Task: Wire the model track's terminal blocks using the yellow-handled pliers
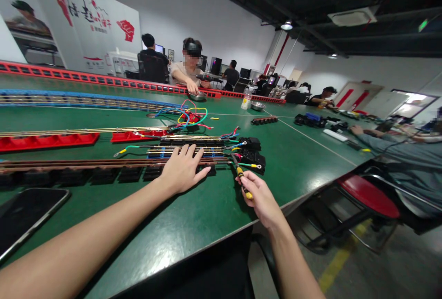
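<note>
My left hand [184, 170] lies palm down with fingers spread across a row of metal bars on black and blue plastic holders [157, 154]. In my right hand [258, 195] is a pair of pliers [239, 173] with yellow and black handles. The pliers' jaws reach the right end of the bars, by a black end block [253, 158]. Around there, short wires end in ring terminals, among them a green wire [249, 165] with a yellow sleeve. Whether the jaws grip a wire is too small to tell. Another green wire [131, 147] sticks out at the left.
A phone [31, 211] lies at the left on the green table [311, 156]. Red holder strips [51, 140], a blue rail [69, 99] and looped coloured wires [191, 117] lie beyond. Across the table, a person reaches into a metal bowl [196, 96]. A red stool [369, 195] stands right.
</note>
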`<act>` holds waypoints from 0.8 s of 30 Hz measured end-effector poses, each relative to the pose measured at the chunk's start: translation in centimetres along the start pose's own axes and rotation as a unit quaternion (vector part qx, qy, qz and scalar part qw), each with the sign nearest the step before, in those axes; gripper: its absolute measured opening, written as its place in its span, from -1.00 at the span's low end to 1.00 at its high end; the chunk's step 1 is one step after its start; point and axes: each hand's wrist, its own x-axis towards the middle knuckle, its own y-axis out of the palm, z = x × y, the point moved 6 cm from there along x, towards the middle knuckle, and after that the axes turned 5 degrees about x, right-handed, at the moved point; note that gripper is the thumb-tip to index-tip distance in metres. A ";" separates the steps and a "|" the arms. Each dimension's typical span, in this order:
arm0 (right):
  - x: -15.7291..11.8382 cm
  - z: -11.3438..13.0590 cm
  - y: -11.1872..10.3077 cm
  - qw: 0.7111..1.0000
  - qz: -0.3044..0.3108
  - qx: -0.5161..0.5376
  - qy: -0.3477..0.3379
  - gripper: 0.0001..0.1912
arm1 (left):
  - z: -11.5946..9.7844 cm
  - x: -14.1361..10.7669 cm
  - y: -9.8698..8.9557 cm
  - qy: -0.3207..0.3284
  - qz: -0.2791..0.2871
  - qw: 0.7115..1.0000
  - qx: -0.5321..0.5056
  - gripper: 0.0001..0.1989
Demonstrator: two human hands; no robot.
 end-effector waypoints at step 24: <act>2.0 -0.1 0.7 0.997 0.029 -0.068 -0.032 -0.56 | -0.3 0.1 -0.4 0.008 -0.017 1.000 0.026 -0.34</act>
